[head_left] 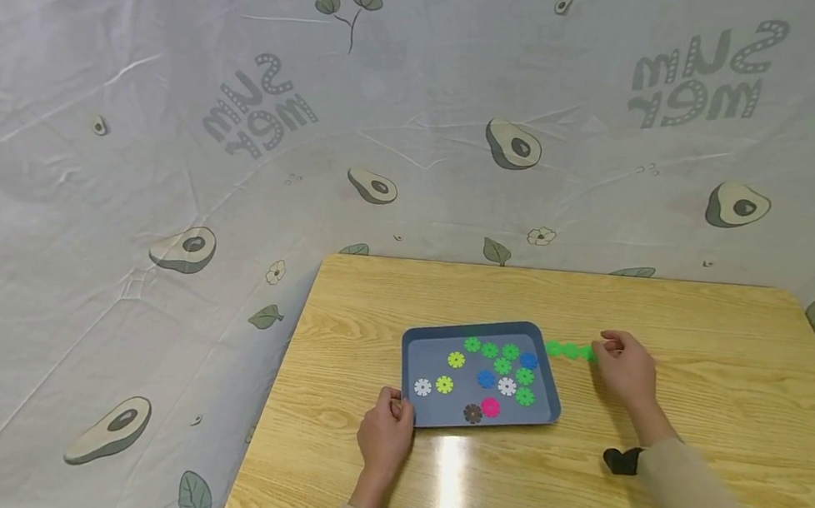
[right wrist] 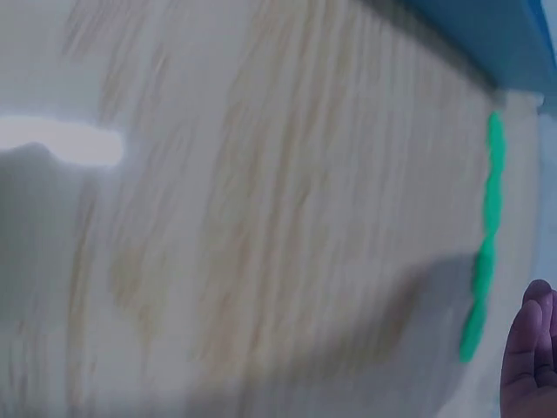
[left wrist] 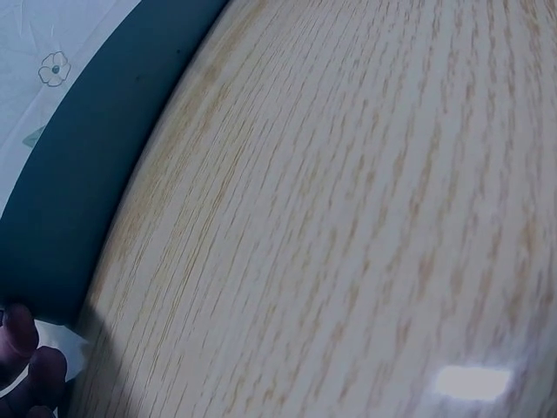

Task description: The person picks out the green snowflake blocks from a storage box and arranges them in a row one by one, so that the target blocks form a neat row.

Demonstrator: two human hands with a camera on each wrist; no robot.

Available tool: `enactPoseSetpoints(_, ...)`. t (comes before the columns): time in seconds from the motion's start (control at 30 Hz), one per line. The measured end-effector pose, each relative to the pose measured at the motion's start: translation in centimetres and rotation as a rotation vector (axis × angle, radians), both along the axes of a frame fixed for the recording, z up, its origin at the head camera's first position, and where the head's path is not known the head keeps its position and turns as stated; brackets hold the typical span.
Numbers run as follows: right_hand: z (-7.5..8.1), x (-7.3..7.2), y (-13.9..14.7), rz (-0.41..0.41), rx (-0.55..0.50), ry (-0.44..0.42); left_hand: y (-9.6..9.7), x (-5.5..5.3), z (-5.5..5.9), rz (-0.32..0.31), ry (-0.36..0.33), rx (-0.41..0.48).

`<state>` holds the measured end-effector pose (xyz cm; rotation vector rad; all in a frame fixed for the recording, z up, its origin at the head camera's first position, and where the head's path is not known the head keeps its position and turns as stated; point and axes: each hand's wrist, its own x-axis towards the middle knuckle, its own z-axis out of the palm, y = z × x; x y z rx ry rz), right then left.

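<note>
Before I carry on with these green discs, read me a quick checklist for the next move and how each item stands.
1. Blue-gray tray resting on the wooden table: ok.
2. Left hand at the tray's near-left corner: ok, fingers touching it.
3. Loose notched discs inside the tray: ok, several colors.
4. Green discs all in one place: not ok; some lie in the tray, others form the green disc row to its right.
5. Right hand gripping the row: cannot tell; fingertips are at its right end, contact unclear.
6. Row clear of the tray wall: cannot tell; very close.
</note>
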<state>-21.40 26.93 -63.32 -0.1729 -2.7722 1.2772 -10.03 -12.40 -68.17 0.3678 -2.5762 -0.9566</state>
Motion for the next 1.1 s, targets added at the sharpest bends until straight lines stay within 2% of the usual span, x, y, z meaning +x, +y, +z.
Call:
enactPoseSetpoints(0.33,1.4,-0.9,-4.5,0.075,-0.023,0.013,0.0,0.1,-0.3,-0.006,0.029,-0.002)
enactPoseSetpoints(0.53,1.7,-1.6,-7.2,0.106,-0.045,0.016,-0.1,0.0,-0.3,-0.017,-0.007,0.013)
enactPoseSetpoints(0.77,1.7,-1.9,-10.0,0.147,-0.069,-0.001,-0.1,0.0,-0.3,-0.006,0.028,-0.011)
enactPoseSetpoints(1.1,0.9,-2.3,-12.6,0.208,-0.060,-0.008,-0.1,-0.1,-0.2,-0.007,0.007,-0.008)
